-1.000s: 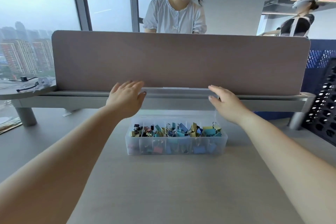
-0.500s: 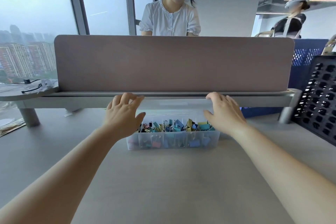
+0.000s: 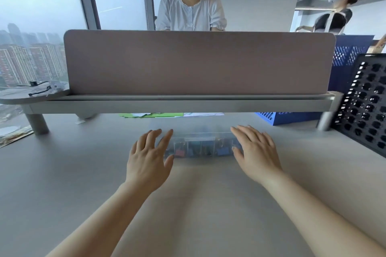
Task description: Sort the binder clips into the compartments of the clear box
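A clear compartment box [image 3: 201,149] lies on the grey desk, its lid down flat. Coloured binder clips [image 3: 221,151] show through its front wall, red, blue and black among them. My left hand [image 3: 150,156] lies on the box's left end with fingers spread and straight. My right hand [image 3: 255,152] lies on the right end the same way. Both hands press on the lid and hide the box's ends.
A mauve partition [image 3: 198,62] on a grey rail [image 3: 177,105] stands just behind the box. Green and white papers [image 3: 154,115] lie under the rail. A black perforated rack [image 3: 365,106] and a blue crate [image 3: 292,117] stand at the right. Two people stand beyond the partition.
The lid, held upright a second ago, has come down onto the box. Both hands moved down and toward me with it, and the clips are now seen only through the front wall.
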A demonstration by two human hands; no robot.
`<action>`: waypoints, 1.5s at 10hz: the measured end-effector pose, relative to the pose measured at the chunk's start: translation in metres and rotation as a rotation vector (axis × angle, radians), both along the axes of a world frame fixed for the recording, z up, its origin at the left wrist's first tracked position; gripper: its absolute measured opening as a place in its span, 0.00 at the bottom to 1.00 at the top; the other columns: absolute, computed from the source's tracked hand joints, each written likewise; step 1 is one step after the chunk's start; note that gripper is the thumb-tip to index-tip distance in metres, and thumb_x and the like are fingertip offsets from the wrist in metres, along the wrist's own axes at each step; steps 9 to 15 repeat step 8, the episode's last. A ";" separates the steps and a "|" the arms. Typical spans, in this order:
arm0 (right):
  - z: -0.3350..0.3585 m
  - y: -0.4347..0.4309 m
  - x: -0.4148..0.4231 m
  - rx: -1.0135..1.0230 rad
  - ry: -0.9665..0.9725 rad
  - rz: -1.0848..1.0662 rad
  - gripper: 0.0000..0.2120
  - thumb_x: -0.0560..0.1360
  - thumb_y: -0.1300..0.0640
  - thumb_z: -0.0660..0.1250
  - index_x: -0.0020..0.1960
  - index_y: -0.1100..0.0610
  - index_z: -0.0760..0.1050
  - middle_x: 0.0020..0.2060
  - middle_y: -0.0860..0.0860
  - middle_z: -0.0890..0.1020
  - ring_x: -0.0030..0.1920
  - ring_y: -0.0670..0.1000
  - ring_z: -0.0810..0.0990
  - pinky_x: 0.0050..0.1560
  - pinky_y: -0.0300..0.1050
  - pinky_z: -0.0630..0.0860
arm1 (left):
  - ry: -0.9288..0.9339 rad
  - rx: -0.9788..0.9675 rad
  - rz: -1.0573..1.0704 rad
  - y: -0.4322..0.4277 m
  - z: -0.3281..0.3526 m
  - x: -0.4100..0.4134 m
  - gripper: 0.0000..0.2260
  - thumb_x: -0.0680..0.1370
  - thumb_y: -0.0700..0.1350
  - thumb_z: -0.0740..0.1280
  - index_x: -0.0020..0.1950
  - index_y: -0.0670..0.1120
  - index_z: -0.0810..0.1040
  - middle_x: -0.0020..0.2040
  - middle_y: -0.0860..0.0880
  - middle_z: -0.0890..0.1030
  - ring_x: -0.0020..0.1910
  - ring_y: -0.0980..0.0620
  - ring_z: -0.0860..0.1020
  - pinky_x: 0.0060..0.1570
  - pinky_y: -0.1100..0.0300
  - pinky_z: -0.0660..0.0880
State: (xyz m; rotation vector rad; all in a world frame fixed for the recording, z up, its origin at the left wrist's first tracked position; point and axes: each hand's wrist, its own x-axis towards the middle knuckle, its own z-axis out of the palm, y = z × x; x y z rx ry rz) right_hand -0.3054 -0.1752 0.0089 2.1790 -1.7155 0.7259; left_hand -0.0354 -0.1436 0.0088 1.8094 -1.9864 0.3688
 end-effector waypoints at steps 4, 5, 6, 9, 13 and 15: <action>-0.010 -0.001 0.007 -0.019 -0.018 -0.039 0.26 0.76 0.49 0.63 0.73 0.51 0.66 0.71 0.50 0.70 0.73 0.55 0.65 0.70 0.58 0.62 | -0.007 0.073 0.017 -0.015 -0.008 0.003 0.35 0.67 0.70 0.33 0.73 0.62 0.33 0.79 0.54 0.45 0.77 0.51 0.40 0.75 0.47 0.40; -0.007 -0.009 0.007 0.067 -0.048 -0.034 0.28 0.80 0.47 0.58 0.77 0.48 0.56 0.76 0.46 0.59 0.77 0.51 0.52 0.74 0.53 0.50 | -0.028 0.084 0.018 -0.018 -0.009 0.004 0.33 0.67 0.70 0.33 0.71 0.63 0.30 0.78 0.54 0.44 0.77 0.51 0.39 0.74 0.46 0.39; -0.006 -0.008 0.008 0.065 -0.097 -0.025 0.28 0.79 0.47 0.60 0.77 0.48 0.58 0.76 0.46 0.60 0.77 0.51 0.53 0.74 0.54 0.51 | -0.046 0.105 0.026 -0.017 -0.009 0.004 0.33 0.67 0.69 0.33 0.71 0.62 0.29 0.79 0.54 0.44 0.77 0.50 0.39 0.74 0.46 0.38; 0.009 -0.006 0.000 0.267 -0.239 0.076 0.29 0.80 0.46 0.59 0.77 0.45 0.54 0.77 0.43 0.54 0.77 0.45 0.46 0.75 0.46 0.49 | -0.026 0.170 -0.005 -0.016 0.005 0.007 0.31 0.79 0.62 0.52 0.77 0.60 0.39 0.78 0.54 0.47 0.77 0.51 0.42 0.73 0.44 0.36; 0.009 -0.006 0.000 0.267 -0.239 0.076 0.29 0.80 0.46 0.59 0.77 0.45 0.54 0.77 0.43 0.54 0.77 0.45 0.46 0.75 0.46 0.49 | -0.026 0.170 -0.005 -0.016 0.005 0.007 0.31 0.79 0.62 0.52 0.77 0.60 0.39 0.78 0.54 0.47 0.77 0.51 0.42 0.73 0.44 0.36; 0.009 -0.006 0.000 0.267 -0.239 0.076 0.29 0.80 0.46 0.59 0.77 0.45 0.54 0.77 0.43 0.54 0.77 0.45 0.46 0.75 0.46 0.49 | -0.026 0.170 -0.005 -0.016 0.005 0.007 0.31 0.79 0.62 0.52 0.77 0.60 0.39 0.78 0.54 0.47 0.77 0.51 0.42 0.73 0.44 0.36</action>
